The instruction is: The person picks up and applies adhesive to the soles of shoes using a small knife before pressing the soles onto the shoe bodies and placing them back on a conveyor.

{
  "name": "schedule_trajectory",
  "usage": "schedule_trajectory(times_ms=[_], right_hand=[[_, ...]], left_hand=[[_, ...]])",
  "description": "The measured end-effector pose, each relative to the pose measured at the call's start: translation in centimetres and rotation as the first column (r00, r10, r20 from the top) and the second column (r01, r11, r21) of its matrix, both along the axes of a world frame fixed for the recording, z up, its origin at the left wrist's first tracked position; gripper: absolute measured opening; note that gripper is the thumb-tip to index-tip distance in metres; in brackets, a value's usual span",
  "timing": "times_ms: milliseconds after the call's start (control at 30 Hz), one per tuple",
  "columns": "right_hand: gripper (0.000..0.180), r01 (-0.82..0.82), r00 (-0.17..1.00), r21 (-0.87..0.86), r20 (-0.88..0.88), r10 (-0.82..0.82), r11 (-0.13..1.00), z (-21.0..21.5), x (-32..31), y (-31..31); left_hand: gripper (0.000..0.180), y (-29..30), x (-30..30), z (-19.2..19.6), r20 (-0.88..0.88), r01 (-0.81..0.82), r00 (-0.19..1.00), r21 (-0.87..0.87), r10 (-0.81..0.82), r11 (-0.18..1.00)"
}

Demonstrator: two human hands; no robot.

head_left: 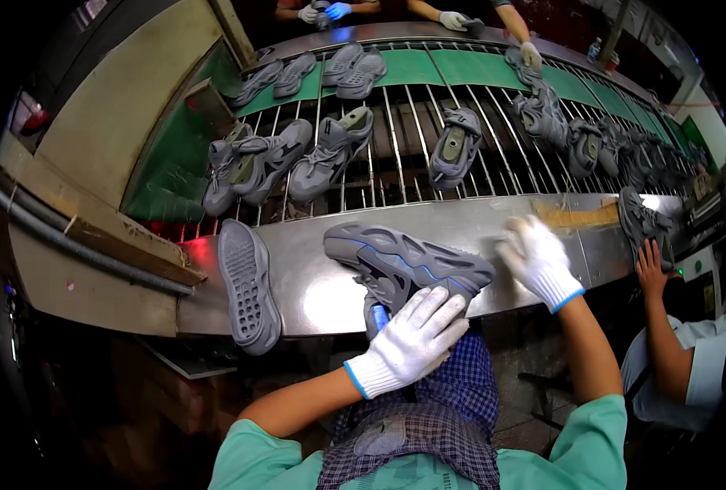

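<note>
A grey sneaker [383,265] lies on its side at the metal table's front edge, its chunky sole turned away from me and a blue line along the sole's edge. My left hand [412,343], in a white knit glove, lies over the near end of the sneaker and steadies it; its thumb side is hidden. Something bright blue [380,316] shows beside that hand. My right hand [538,257], gloved too, hovers just right of the sneaker, apart from it, its fingers smeared by motion. A loose grey sole [247,282] lies to the left, tread up, overhanging the edge.
Beyond the metal table [314,306] runs a roller conveyor [395,155] carrying several grey sneakers [330,155] and soles [361,73] on green sheets. Gloved co-workers' hands [453,20] are at the far side. At right, a co-worker's bare hand [650,268] touches another sneaker [645,224].
</note>
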State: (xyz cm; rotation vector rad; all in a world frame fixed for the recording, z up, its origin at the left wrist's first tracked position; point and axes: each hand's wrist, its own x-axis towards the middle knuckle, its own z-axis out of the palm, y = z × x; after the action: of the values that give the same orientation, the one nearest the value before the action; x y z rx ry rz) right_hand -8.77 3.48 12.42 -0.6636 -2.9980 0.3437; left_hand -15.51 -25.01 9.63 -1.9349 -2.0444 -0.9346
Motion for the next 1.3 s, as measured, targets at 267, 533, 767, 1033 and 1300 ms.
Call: schedule_trajectory(times_ms=[267, 533, 767, 1033, 1300], right_hand=[[0.038, 0.324, 0.91, 0.275, 0.172, -0.378, 0.905, -5.0, 8.8, 4.0], [0.05, -0.05, 0.933, -0.96, 0.053, -0.355, -0.274, 2.0, 6.7, -11.9], [0.023, 0.09, 0.963, -0.75, 0.233, -0.134, -0.655, 0.7, 2.0, -16.2], [0.023, -0.092, 0.988, -0.668, -0.151, -0.014, 0.738, -0.3, 0.0, -14.8], [0.028, -0.013, 0.907, -0.853, 0.21, -0.366, -0.522, 0.0, -1.0, -15.6]], left_hand=[[0.095, -1.8, -12.6, 4.9, -0.015, -0.27, 0.961, -0.248, 0.275, 0.931], [0.105, -2.2, -8.2, 6.8, 0.007, -0.263, 0.946, -0.572, 0.325, 0.777], [0.111, -0.4, -8.9, 7.8, 0.187, -0.13, 0.908, -0.725, 0.375, 0.677], [0.115, -0.8, -9.0, 7.6, 0.178, -0.127, 0.913, -0.732, 0.368, 0.669], [0.113, -1.8, -10.0, 7.2, 0.179, -0.135, 0.915, -0.707, 0.361, 0.694]])
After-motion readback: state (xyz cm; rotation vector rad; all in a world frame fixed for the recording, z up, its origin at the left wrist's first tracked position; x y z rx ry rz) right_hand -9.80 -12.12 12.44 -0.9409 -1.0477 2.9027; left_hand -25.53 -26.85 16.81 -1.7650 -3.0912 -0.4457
